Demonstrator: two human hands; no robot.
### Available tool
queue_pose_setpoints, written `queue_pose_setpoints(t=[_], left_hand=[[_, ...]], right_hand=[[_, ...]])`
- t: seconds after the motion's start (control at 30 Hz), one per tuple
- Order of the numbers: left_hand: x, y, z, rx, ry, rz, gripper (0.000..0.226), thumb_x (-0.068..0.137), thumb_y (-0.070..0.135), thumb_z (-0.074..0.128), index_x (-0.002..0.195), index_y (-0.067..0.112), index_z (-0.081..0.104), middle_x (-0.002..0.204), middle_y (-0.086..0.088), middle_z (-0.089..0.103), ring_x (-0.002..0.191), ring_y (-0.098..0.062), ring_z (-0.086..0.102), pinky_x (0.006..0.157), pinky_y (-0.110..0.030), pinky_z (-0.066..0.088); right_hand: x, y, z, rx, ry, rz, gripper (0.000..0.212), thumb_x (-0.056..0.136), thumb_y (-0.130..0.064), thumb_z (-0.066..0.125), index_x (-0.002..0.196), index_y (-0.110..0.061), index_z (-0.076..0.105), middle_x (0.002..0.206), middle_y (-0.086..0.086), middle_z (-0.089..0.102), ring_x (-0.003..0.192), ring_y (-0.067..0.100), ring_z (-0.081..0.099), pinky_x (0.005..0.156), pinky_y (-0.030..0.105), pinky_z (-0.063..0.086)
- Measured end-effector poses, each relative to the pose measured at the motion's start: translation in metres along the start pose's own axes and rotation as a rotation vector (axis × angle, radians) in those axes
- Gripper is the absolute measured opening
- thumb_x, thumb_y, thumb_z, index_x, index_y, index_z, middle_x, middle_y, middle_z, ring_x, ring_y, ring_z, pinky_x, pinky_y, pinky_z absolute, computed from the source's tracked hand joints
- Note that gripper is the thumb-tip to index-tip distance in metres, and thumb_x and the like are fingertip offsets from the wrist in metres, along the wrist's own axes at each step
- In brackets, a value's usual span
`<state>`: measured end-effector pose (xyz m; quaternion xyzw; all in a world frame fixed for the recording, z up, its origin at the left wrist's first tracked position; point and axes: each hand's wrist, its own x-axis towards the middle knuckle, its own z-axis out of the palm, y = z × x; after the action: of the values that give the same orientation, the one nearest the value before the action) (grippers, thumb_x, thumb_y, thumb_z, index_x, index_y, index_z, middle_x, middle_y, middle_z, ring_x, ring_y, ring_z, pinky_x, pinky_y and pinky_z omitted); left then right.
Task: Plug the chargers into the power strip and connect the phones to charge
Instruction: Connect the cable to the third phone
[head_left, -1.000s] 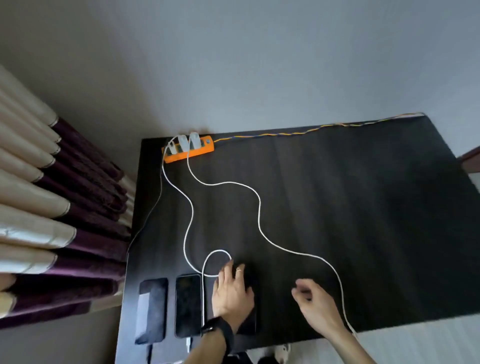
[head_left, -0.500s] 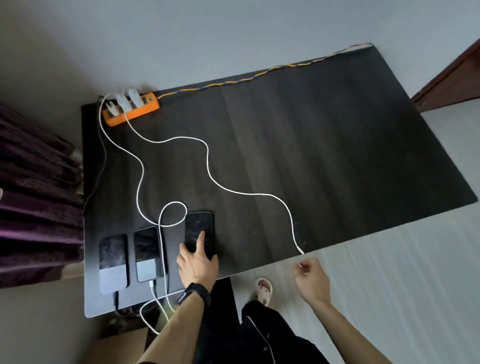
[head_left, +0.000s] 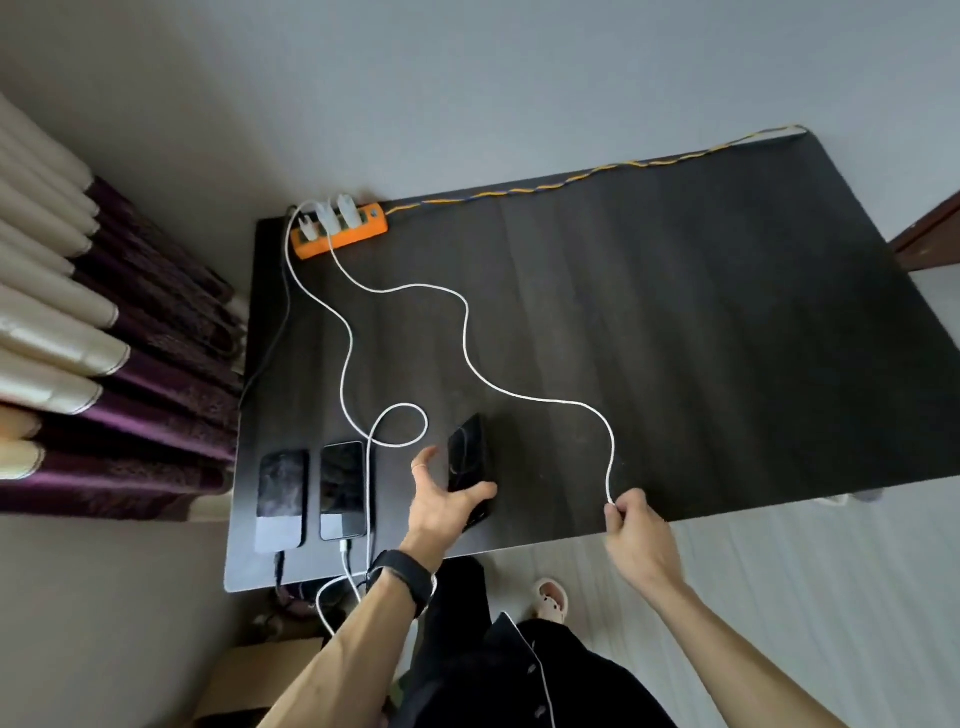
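Pinching cable end (head_left: 611, 500), right hand (head_left: 636, 530) fingers (head_left: 615, 512)

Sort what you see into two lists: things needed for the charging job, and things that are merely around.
Job: orange power strip; three white chargers; third phone; white cable; two plugged-in phones; left hand; right hand.

Around: curtains; slipper; cardboard box.
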<state>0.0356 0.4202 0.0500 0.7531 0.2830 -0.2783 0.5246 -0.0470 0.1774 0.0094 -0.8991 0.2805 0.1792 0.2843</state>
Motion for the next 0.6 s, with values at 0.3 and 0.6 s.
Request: queue_pose_setpoints(t=[0.3,0.6], left_hand=[[-0.051,0.014,0.008,0.192,-0.147,0.308,0.090,0.060,0.034,0.084,0.127,0.054,0.027,0.111,0.011,0.059,0.099,-0.008,0.064,0.086,-0.028,0.055],[-0.068,0.019,0.011,0.129,-0.202,0.297,0.088,0.075,0.037,0.082,0.146,0.037,0.031,0.115,0.004,0.064,0.107,-0.010,0.064,0.096,-0.029,0.051]], right_hand=[[-0.012,-0.084,-0.041,0.588,-0.190,-0.040,0.015,0.103,-0.030,0.049,0.098,-0.029,0.063,0.098,-0.004,0.072,0.056,0.013,0.070,0.064,0.030,0.053],[-0.009,-0.087,-0.041,0.801,-0.353,-0.010,0.022,0.099,-0.025,0.061,0.103,-0.005,0.069,0.105,0.017,0.074,0.095,0.029,0.074,0.080,0.046,0.063]])
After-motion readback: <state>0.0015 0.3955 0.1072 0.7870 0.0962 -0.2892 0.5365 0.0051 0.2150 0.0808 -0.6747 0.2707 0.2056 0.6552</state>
